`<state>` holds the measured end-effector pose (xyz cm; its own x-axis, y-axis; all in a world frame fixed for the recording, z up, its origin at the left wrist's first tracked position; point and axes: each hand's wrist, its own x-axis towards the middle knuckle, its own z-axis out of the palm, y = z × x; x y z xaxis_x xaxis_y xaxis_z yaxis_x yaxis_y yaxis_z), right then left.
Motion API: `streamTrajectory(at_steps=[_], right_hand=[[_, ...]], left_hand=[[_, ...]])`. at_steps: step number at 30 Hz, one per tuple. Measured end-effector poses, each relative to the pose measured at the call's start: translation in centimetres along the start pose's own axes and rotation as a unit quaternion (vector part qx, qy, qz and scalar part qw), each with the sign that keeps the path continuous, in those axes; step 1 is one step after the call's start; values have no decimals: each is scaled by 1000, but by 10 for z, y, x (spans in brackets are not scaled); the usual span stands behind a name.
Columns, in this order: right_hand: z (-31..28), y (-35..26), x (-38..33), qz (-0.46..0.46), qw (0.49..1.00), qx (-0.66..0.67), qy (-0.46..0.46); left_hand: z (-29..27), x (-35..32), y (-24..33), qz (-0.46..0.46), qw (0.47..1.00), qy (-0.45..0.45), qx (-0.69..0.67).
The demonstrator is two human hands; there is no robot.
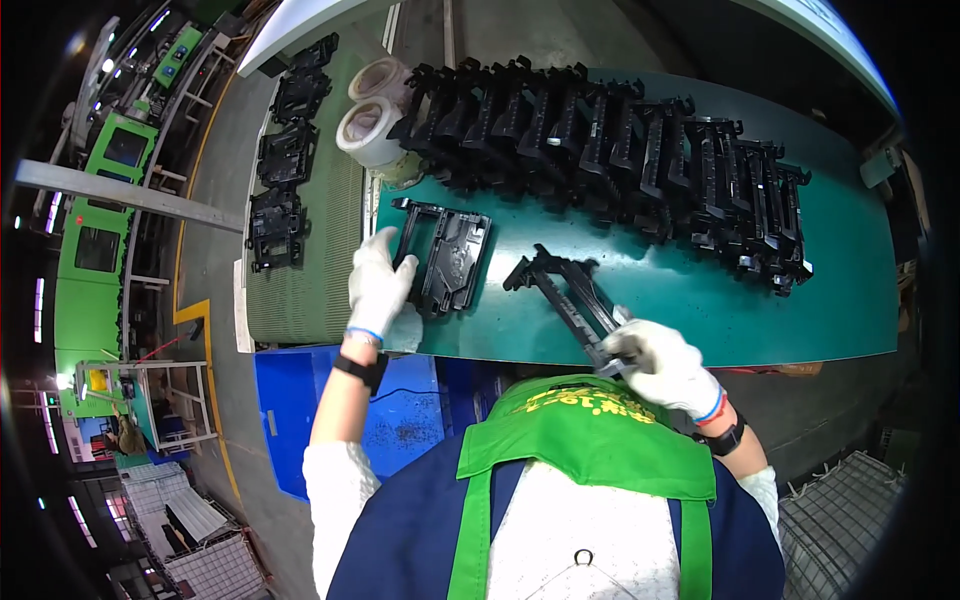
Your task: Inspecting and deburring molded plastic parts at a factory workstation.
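Note:
My right hand [662, 366], in a white glove, is closed round the near end of a black plastic frame [572, 300]. That frame slants away from me over the green tabletop, its far end pointing up and left. My left hand [380, 282], gloved too, has its thumb and fingers apart beside the left edge of a second black plastic part [456, 260], a frame with a flat panel on its right side. Whether the left fingertips touch that part I cannot tell.
Several black frames stand packed in a long row [590, 140] along the back of the green table [840, 320]. Rolls of clear film [368, 132] stand at its left end. Left of them a ribbed green conveyor belt [335, 250] carries more black parts [277, 228]. A blue bin [300, 400] sits below.

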<state>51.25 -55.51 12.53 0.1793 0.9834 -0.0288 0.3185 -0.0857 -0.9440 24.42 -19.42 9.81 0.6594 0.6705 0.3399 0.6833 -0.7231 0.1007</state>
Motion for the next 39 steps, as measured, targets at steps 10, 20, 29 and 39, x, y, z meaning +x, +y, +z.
streamTrajectory(at_steps=[10,20,29,39], right_hand=[[-51,3,-122,-73,912,135,380],[-140,29,-235,-95,656,-22,748],[-174,121,-234,-40,642,35,765],[-205,175,-177,45,774,132,618]], left_hand=[[-92,33,58,-160,715,-334,-593],[-147,74,357,115,591,-476,-640],[-43,106,609,149,697,-445,-542],[18,131,632,129,802,-418,-407]])
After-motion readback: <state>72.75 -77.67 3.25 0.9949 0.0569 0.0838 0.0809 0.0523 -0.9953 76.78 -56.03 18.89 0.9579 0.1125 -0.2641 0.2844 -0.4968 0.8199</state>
